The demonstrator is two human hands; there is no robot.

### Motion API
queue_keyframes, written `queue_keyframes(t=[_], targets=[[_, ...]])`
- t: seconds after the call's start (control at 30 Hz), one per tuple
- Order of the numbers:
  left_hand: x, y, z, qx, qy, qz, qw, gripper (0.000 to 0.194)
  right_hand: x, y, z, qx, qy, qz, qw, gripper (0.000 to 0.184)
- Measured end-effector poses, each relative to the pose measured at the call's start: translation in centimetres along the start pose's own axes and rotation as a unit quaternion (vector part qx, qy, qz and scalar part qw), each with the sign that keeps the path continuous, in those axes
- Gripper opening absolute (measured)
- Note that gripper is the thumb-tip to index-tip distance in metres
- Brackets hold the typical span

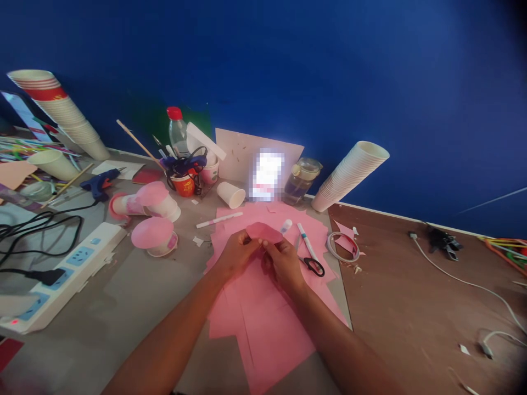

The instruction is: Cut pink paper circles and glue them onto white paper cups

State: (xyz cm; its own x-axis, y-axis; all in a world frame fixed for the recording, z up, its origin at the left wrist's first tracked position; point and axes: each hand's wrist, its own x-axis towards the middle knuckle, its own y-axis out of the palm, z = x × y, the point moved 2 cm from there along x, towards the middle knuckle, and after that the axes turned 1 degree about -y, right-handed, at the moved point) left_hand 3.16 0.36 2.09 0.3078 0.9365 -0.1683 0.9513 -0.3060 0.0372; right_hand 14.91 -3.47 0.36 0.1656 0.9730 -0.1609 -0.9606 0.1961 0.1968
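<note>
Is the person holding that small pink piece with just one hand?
No, the left hand and the right hand both hold the pink piece between them, over the pink sheets.

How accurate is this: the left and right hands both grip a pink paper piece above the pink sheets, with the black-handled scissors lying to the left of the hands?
One thing is off: the black-handled scissors lie to the right of the hands, as the head view shows. The left hand and right hand do both grip a pink paper piece above the pink sheets.
</note>
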Motion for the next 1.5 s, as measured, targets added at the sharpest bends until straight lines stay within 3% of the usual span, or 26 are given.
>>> queue_keyframes(t=[0.33,0.6,0.93,1.23,1.5], targets=[[-0.09,0.04,0.00,0.006,0.003,0.010,1.000,0.018,-0.20,0.19,0.88,0.017,0.038,0.000,0.999,0.028],[0.03,0.17,0.00,0.049,0.032,0.007,0.998,0.019,0.10,0.04,-0.01,0.044,-0.006,-0.002,0.999,0.022],[0.18,0.13,0.71,0.037,0.033,0.055,0.997,0.021,0.30,-0.11,0.30,0.018,-0.024,-0.013,0.999,0.026],[0.05,-0.16,0.72,0.100,0.039,0.037,0.994,0.020,0.01,0.00,0.90,-0.019,0.006,-0.030,0.999,0.033],[-0.06,0.03,0.55,0.091,0.041,0.025,0.995,0.021,-0.06,-0.06,0.52,0.020,-0.006,-0.026,0.999,0.023]])
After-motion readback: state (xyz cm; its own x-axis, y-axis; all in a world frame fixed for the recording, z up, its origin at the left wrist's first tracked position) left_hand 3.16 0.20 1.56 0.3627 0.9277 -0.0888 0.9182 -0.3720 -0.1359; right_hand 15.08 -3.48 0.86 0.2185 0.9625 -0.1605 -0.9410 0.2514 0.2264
